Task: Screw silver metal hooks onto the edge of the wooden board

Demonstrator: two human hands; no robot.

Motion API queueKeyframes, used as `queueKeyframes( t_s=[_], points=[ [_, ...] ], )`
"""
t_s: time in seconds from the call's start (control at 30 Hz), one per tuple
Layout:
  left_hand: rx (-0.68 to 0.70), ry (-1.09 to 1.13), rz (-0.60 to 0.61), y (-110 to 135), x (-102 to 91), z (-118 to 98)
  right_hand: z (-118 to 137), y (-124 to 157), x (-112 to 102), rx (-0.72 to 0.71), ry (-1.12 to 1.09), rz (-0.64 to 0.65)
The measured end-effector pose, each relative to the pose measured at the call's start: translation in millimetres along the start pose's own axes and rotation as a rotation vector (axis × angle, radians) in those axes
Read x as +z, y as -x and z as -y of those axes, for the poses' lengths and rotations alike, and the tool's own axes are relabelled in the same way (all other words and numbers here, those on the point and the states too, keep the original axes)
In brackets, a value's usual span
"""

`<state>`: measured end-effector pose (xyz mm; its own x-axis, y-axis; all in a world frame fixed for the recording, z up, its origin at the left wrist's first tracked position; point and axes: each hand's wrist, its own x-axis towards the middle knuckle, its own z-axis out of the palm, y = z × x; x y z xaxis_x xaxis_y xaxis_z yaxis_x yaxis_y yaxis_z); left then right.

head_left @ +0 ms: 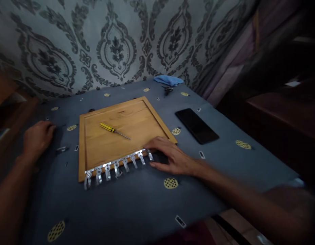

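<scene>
A wooden panel [116,119] with a raised frame lies flat on the cloth-covered table. Along its near edge runs a metal hook rail [118,161], its several hooks pointing towards me. My right hand [172,154] grips the rail's right end, with fingertips on top and the thumb below beside the last hook. A screwdriver [114,130] with a yellow and black handle rests on the panel. My left hand [38,139] is on the table left of the panel, fingers curled in; whatever they may hold is hidden. Near it lies a small metal piece [62,149].
Right of the panel is a black phone [197,125]. Farther back lie a dark object [167,90], perhaps scissors or keys, and a folded blue cloth [169,80]. A patterned curtain or wall covering [116,44] rises behind the table. A brown box-like object [4,88] stands at far left.
</scene>
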<state>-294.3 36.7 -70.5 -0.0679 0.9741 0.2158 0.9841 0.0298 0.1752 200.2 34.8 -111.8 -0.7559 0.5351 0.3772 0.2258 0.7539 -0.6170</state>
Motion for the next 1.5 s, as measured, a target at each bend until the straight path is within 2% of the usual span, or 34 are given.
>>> queueKeyframes(
  t_s=[0.07, 0.13, 0.3, 0.37, 0.43, 0.5, 0.6, 0.77, 1.0, 1.23, 1.5],
  points=[
    [-0.063, -0.054, -0.114, 9, -5.5, -15, 0, 0, 0, -0.016, -0.005, -0.008],
    [-0.086, -0.063, -0.172, 19, -11.5, -34, 1, 0, -1, -0.031, -0.006, -0.018],
    [-0.067, 0.012, -0.197, 36, -26.0, -88, 2, 1, -2, -0.024, 0.001, -0.002],
    [-0.031, 0.052, -0.147, 39, -30.1, -111, 2, 2, -2, -0.018, 0.004, -0.001],
    [-0.021, 0.158, -0.029, 40, -32.0, -135, 1, 2, -2, -0.017, 0.004, -0.006],
    [0.108, 0.274, -0.052, 41, -31.3, -159, 1, 2, -1, -0.018, 0.001, -0.010],
    [0.180, 0.409, 0.111, 41, -26.8, -191, 0, 2, 0, -0.018, -0.002, -0.005],
    [0.247, 0.596, 0.286, 40, -14.1, -230, 1, 2, 0, -0.030, 0.002, -0.016],
    [0.308, 0.681, 0.499, 34, 4.0, -256, 2, 1, 0, -0.022, -0.009, -0.004],
    [0.320, 0.684, 0.593, 31, 22.7, -264, 3, 2, -2, -0.016, -0.007, 0.009],
    [0.283, 0.711, 0.648, 29, 27.8, -266, 8, 4, -5, 0.011, -0.038, 0.021]
  ],
)
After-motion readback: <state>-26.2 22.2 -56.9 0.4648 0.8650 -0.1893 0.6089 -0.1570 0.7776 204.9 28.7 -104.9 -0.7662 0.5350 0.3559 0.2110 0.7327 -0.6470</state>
